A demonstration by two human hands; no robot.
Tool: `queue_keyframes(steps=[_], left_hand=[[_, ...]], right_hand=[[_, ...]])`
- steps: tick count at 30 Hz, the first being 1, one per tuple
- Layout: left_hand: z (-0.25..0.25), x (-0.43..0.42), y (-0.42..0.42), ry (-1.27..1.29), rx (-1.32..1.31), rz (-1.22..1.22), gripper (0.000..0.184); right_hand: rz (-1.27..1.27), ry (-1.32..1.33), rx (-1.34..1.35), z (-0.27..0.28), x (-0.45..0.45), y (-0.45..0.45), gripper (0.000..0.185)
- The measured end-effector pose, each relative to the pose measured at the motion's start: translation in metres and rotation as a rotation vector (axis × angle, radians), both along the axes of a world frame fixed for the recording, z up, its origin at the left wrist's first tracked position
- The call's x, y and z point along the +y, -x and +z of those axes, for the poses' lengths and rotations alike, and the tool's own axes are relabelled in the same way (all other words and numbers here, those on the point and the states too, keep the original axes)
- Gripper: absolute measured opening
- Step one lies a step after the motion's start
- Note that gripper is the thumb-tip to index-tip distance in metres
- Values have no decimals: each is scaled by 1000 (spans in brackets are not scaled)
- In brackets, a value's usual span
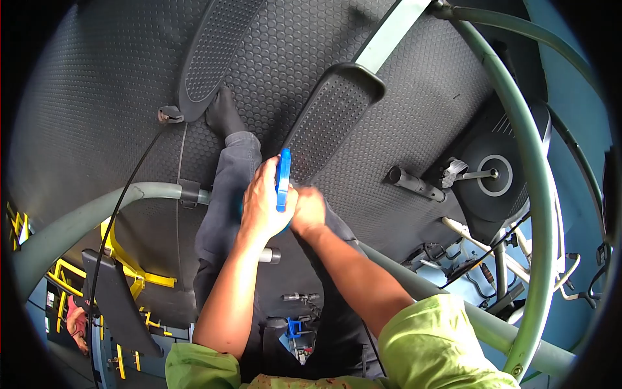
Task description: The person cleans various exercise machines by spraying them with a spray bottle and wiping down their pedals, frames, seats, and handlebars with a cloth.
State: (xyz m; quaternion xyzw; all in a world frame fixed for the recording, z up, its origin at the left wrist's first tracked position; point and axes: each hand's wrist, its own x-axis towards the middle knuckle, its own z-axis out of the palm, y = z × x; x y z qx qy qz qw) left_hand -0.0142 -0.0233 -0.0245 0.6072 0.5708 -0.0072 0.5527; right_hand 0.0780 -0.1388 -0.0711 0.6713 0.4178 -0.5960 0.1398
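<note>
My left hand (264,201) is closed around a slim blue object (283,178) that looks like a tool handle. It stands out past my fingers, and its other end is hidden by the hand. Close against it on the right, my right hand (310,211) is curled and a little blurred, its fingers partly out of sight, so what it holds cannot be made out. Both hands are above my lap, between my legs in dark trousers (227,172). Just beyond them lies a long black textured foot pedal (340,110) on a pale green bar (395,35).
A second pedal (214,52) lies farther left on the black studded floor (278,58). Green tubes (531,162) curve around both sides. A round crank unit (495,175) stands right, yellow frames (133,269) left. A black cable (120,207) crosses the left side. Small tools (298,334) lie below my hands.
</note>
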Motion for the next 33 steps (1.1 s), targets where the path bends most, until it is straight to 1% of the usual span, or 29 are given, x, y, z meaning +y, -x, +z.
queue_keyframes(steps=[1,2,3,4,5,6,8,9,11,12,14,15,16,18,20,21,22,23,24,25,26,28,30,31,32,33], left_hand=[[0,0,1,-6,33,-19,51],[-2,0,2,-113,-13,-8,51],[-4,-1,3,-100,-20,6,51],[-5,-2,3,-90,-22,24,51],[-4,-4,3,-90,-79,24,51],[-3,-6,3,-91,-79,23,51],[-2,-8,2,-123,-36,-175,52],[-4,-13,3,-6,-55,-137,53],[-4,-17,4,-14,-39,-187,54],[-4,-18,4,-2,-27,-201,54],[-2,-15,2,22,-19,-210,55],[-2,-13,2,46,-16,-217,56],[-2,-12,2,46,-17,-218,56],[-2,-10,2,37,-18,-177,57],[-1,-9,1,22,-16,-184,57],[-1,-9,0,10,-16,-194,58],[0,-9,0,15,-21,-194,58],[-1,-9,-1,17,-22,-192,57],[-1,-8,0,19,-18,-191,57],[1,-7,0,21,-14,-190,57],[3,-5,-1,17,-22,-185,57],[5,-4,-2,11,-35,-188,57],[4,-4,-1,26,-68,-144,57],[4,-4,-1,27,-66,-141,57],[3,-4,-1,28,-62,-140,57],[2,-4,-1,16,-52,-160,58]], right_hand=[[-113,-433,-314,-5,-4,-4,10],[-251,-583,-430,-13,0,-19,7],[-327,-644,-556,-11,18,-42,7],[-361,-768,-622,-12,31,-66,9],[-439,-848,-666,-17,44,-86,13],[-492,-885,-697,-25,58,-103,17],[-595,-745,-566,-41,73,-118,20],[-491,-698,-582,-44,71,-110,22],[-278,-546,-563,-42,52,-83,31],[-232,-488,-519,-38,38,-67,35],[-185,-413,-411,-33,3,-37,36],[-164,-260,-315,-24,-10,-25,34],[-107,-50,-177,-24,-29,-16,34],[65,-32,-142,-25,-42,-6,35],[-180,327,0,-20,14,-41,36],[-291,200,-182,-24,25,-51,31],[-373,-39,-342,-17,41,-66,19],[-329,-542,-470,-29,45,-85,12],[-293,-757,-536,-33,63,-110,14],[-302,-901,-579,-34,81,-130,15],[-316,-906,-651,-41,92,-143,15],[-475,-786,-641,-59,92,-147,22],[-701,-773,-670,-84,65,-118,32],[-831,-663,-653,-83,56,-96,36],[-940,-586,-621,-84,45,-78,32],[-910,-512,-564,-74,35,-63,28]])
